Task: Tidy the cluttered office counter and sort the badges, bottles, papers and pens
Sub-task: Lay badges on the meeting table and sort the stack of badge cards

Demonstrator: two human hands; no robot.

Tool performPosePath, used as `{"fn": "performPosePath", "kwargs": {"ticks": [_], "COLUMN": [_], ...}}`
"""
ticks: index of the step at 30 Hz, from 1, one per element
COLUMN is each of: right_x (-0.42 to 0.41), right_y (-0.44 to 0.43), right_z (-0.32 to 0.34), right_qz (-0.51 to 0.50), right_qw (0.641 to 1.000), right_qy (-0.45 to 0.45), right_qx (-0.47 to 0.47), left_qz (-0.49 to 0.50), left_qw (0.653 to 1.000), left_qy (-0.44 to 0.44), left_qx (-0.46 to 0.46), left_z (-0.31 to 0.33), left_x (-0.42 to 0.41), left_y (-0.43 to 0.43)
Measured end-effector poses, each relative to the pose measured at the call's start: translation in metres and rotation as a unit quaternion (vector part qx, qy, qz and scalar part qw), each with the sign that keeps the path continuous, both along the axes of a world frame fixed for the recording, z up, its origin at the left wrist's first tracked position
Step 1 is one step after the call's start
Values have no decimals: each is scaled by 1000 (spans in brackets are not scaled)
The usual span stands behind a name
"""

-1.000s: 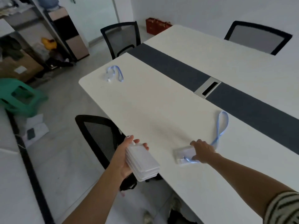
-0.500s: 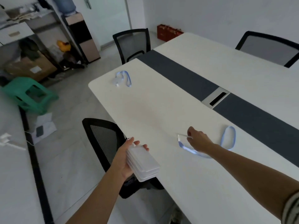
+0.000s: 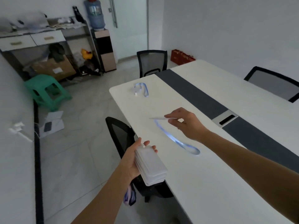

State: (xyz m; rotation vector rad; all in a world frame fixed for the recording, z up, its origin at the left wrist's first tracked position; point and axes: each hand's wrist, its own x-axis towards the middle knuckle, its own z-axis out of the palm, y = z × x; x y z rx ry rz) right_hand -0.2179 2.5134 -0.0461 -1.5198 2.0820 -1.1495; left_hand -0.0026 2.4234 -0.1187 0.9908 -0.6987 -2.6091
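Observation:
My left hand (image 3: 131, 160) grips a stack of clear badge holders (image 3: 151, 165) just off the near edge of the white table (image 3: 210, 183), their lanyards hanging below. My right hand (image 3: 186, 122) pinches one badge holder (image 3: 159, 118), held flat and edge-on above the table. Its blue lanyard (image 3: 176, 140) trails in a loop down toward the tabletop. Another badge with a blue lanyard (image 3: 140, 89) lies near the table's far left corner.
A black mesh chair (image 3: 121, 135) is tucked under the near edge beside my left hand. Two more chairs (image 3: 152, 63) stand at the far end and right side. A grey strip with a cable slot (image 3: 226, 119) crosses the table. A green stool (image 3: 47, 91) and cluttered shelves stand at left.
My right hand has lifted the badge off the table and carried it up and left, with its lanyard dragged along. My left hand keeps the stack. The view has swung left.

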Motion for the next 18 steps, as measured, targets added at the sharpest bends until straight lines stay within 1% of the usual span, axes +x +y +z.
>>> {"fn": "performPosePath", "kwargs": {"ticks": [2,4,7,9,11,13,16,18], "right_x": [25,53,90,112,128,138,145,146], "right_y": [-7,-10,-5,-4,-5,-8,-22,-37], "right_z": [16,21,11,1,-8,-16,-26,-28], "right_qz": [32,74,133,147,152,166,200,217], "right_qw": [999,997,988,985,982,979,971,967], "right_qy": [-5,-25,-70,-86,-101,-102,-99,-94], "right_qx": [-16,-8,16,34,51,63,82,91], "left_qz": [13,40,97,117,138,146,149,161], "left_qw": [1000,998,994,992,990,988,988,986], "left_qy": [18,39,41,45,28,36,43,39], "left_qx": [-9,-16,2,10,-9,-28,-8,-18], "left_z": [5,10,11,11,13,13,12,14], "left_x": [11,27,48,64,77,87,97,103], "left_y": [-5,-11,-26,-36,-43,-49,-63,-77]}}
